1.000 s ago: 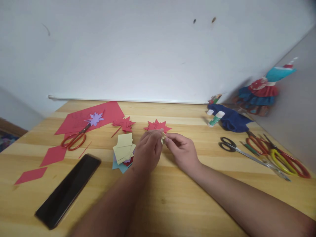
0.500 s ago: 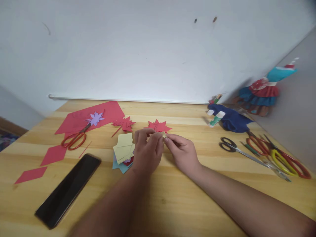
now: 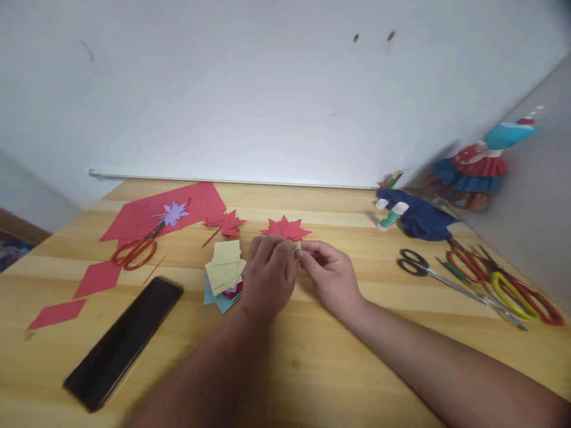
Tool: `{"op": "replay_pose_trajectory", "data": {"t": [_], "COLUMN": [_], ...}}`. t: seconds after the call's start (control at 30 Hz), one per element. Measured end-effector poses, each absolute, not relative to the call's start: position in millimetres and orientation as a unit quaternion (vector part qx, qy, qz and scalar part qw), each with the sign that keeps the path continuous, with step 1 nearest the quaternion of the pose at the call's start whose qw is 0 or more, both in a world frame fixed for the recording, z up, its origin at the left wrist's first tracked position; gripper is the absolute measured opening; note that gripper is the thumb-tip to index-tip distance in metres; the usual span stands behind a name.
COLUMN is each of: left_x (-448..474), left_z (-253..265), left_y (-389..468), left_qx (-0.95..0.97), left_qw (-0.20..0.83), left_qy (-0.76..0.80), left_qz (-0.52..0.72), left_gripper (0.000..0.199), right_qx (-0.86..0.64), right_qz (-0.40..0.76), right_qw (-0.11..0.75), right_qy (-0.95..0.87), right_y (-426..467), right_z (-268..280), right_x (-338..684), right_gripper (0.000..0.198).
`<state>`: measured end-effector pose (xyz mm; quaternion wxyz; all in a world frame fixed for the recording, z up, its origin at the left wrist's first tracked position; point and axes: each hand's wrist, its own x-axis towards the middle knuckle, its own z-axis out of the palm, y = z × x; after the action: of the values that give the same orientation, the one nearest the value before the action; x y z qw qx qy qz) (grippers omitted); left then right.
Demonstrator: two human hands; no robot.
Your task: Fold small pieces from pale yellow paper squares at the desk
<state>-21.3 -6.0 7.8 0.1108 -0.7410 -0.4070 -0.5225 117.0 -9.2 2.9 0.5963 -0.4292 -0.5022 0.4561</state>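
Note:
Between the fingertips of both hands is a small piece of pale yellow paper (image 3: pixel 298 245), mostly covered by the fingers. My left hand (image 3: pixel 270 273) is closed on its left side, and my right hand (image 3: pixel 332 276) pinches it from the right. Just behind the fingers lies a red paper star (image 3: pixel 285 227) with pointed tips. To the left of my left hand sits a stack of yellow paper squares (image 3: pixel 225 261), with blue and other coloured paper beneath. A second red paper star (image 3: pixel 228 223) lies beyond that stack.
On the left are a black phone (image 3: pixel 125 342), red-handled scissors (image 3: pixel 136 252), a purple paper star (image 3: pixel 175 213) and red paper sheets (image 3: pixel 200 199). To the right lie a glue stick (image 3: pixel 392 215), black-handled scissors (image 3: pixel 414 263), more scissors (image 3: pixel 513 294) and blue cloth (image 3: pixel 422 217). A whiteboard (image 3: pixel 250 107) stands behind.
The fingers of my left hand have curled in slightly over the yellow paper, so less of it shows. The view has shifted a little; the things on the table have stayed put.

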Motion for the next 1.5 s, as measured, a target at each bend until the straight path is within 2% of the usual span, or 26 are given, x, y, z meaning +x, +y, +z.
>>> {"op": "replay_pose_trajectory", "data": {"t": [0.47,0.93,1.13,1.37,1.5], "left_x": [-19.9,-14.7,-12.1,-10.7,-13.3], "left_z": [4.6,9.5,6.9,1.6,2.0], "left_y": [-6.1,-12.2,-12.6,-6.6,-4.4], "left_qx": [-0.739,-0.698,-0.672,-0.619,-0.626], "left_qw": [0.132,0.012,-0.046,-0.157,-0.155], "left_qy": [-0.420,-0.454,-0.480,-0.489,-0.486], "left_qz": [-0.509,-0.554,-0.562,-0.594,-0.590], "left_gripper": [0.020,0.017,0.015,0.015,0.014], "right_qx": [-0.417,-0.432,-0.428,-0.424,-0.420], "right_qz": [0.556,0.459,0.455,0.453,0.451], "right_qw": [0.601,0.605,0.608,0.608,0.613], "right_qy": [-0.394,-0.486,-0.489,-0.496,-0.494], "right_y": [-7.2,-14.2,-15.7,-15.3,-14.5], "right_z": [5.1,9.8,7.6,5.7,4.2], "right_x": [115.6,113.3,113.2,114.2,113.8], "right_gripper": [0.024,0.015,0.013,0.017,0.022]}}
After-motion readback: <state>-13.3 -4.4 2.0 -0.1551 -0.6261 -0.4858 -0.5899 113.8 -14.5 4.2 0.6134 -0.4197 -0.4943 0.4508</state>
